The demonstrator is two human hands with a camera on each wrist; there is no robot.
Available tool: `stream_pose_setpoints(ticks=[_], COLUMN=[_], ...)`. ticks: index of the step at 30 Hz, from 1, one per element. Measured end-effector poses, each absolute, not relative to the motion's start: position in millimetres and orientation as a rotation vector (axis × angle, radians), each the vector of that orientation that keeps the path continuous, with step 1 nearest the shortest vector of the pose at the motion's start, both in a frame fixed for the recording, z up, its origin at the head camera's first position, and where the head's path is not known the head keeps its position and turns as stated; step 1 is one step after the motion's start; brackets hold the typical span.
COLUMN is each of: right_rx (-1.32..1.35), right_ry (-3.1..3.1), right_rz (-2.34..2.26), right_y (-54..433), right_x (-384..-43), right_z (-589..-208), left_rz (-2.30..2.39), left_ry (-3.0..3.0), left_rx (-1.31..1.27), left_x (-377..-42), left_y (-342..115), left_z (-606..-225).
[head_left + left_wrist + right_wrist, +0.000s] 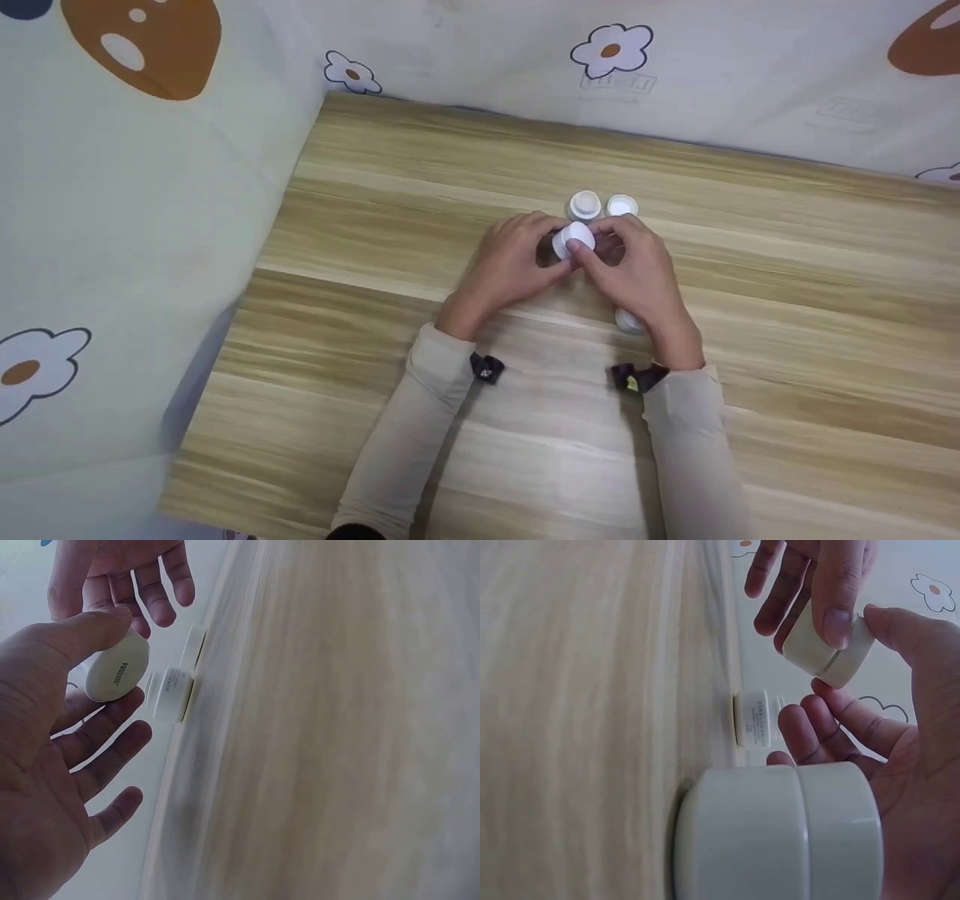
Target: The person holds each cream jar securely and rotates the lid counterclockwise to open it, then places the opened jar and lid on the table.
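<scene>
- Sheet point(465, 45) with flowers on it, hung beyond the hands and off to their left, so just a backdrop I'd guess.
- Wood-look table point(315, 375) under both hands. It carries the spare bits, while the held jar is up off it.
- Sleeves point(405, 420) come in behind each hand, pulled back to the wrists so the hands are bare.
- Left hand point(514, 259): thumb and index pinch one end of the held jar, other fingers loosely spread, probably because a light grip is plenty.
- Right hand point(641, 270): thumb and fingertips grip the other end, looks like the lid side. One end per hand probably gives better control.
- Held jar point(118, 669): tilted between the two hands, seam showing, so the lid seems to be on.
- Capped jar point(757, 832): upright under the right wrist, likely parked there to be out of the fingers' way.
- Uncapped jar point(585, 205): upright just past the fingertips, maybe kept within reach.
- Loose lid point(622, 205): right beside it, just past the right fingers, probably its match.
</scene>
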State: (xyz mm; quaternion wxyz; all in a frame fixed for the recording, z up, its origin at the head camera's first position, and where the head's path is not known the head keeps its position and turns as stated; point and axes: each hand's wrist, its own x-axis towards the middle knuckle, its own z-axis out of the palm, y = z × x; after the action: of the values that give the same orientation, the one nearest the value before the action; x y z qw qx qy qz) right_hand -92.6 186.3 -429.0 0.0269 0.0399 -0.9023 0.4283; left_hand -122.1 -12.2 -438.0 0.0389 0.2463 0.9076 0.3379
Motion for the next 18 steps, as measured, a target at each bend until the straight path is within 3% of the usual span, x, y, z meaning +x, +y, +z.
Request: stream_pose_setpoints(ticks=[18], right_rx=[0.119], right_ry=[-2.780], right_rz=[1.341], right_y=[185.8], right_x=[-93.2], right_z=[-426.2], left_rz=[1.056], left_ry=[2.770], left_rx=[0.733], left_x=[-121.6], left_y=[-10.5], left_z=[-435.9])
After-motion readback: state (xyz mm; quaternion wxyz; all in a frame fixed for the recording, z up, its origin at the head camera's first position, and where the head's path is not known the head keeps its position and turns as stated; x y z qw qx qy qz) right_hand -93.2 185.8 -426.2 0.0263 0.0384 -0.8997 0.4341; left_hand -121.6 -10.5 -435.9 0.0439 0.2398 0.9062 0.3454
